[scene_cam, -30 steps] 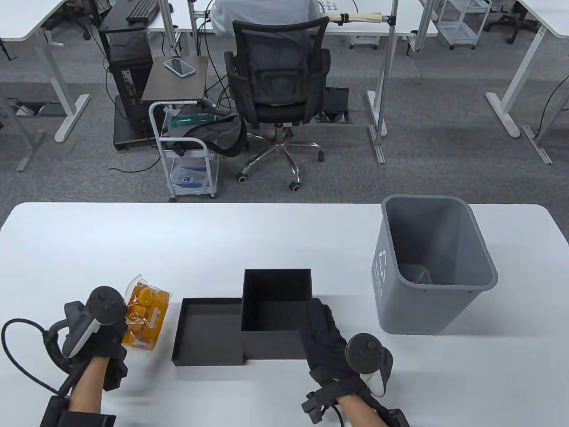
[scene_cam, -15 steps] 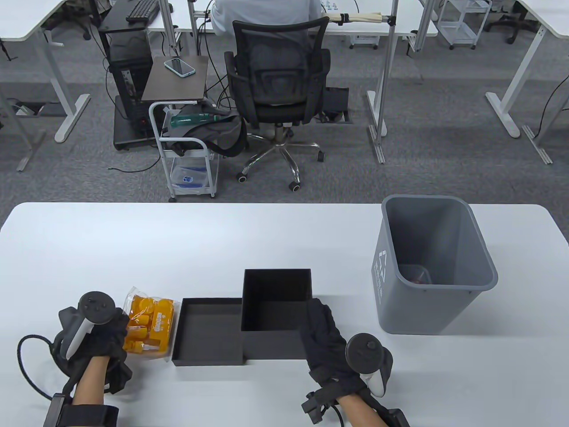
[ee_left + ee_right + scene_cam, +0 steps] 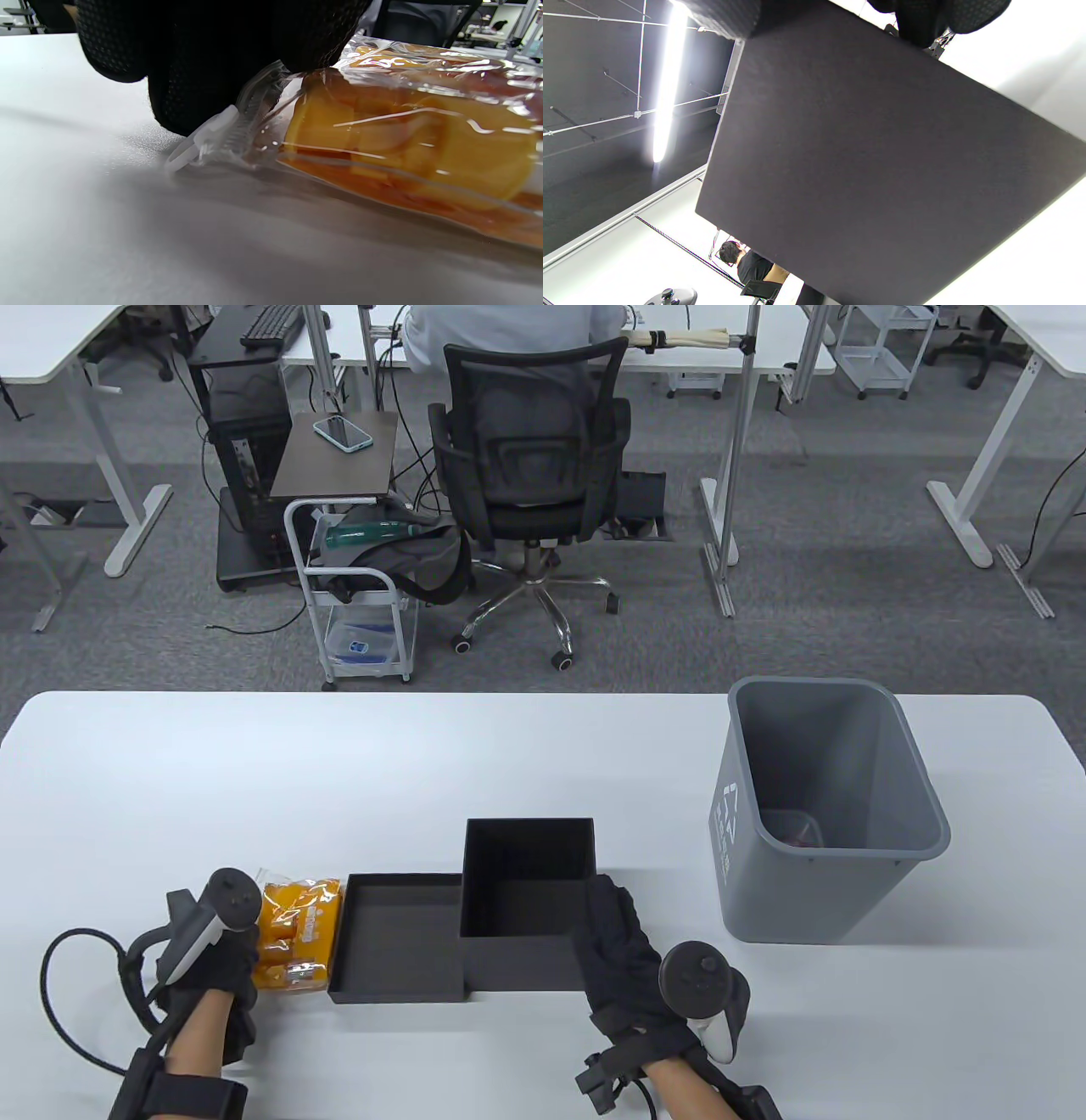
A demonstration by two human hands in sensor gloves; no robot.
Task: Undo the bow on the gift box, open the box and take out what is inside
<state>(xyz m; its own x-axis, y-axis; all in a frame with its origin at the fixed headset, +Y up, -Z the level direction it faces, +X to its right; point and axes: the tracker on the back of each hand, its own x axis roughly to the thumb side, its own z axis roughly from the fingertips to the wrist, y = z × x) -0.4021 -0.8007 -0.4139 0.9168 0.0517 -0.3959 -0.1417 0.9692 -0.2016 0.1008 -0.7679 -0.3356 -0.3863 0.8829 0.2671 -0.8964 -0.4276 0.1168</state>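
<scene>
The black gift box (image 3: pixel 526 899) stands open on the white table, its inside dark. Its upturned lid (image 3: pixel 397 937) lies against the box's left side. A clear packet of orange snacks (image 3: pixel 297 933) lies flat on the table, just left of the lid. My left hand (image 3: pixel 242 963) grips the packet's near left end; in the left wrist view its fingers (image 3: pixel 212 72) curl over the packet (image 3: pixel 407 144) at its sealed edge. My right hand (image 3: pixel 607 920) grips the box's near right corner. The right wrist view shows the box wall (image 3: pixel 882 169) close up. No ribbon is in view.
A grey waste bin (image 3: pixel 827 806) stands on the table to the right of the box. Behind the table, on the carpet, are an office chair (image 3: pixel 530 466) with a person seated at a desk, and a small white trolley (image 3: pixel 361 585).
My left hand has brought the snack packet down and nearer, from tilted above the table to lying flat beside the lid. The right hand and box have not moved.
</scene>
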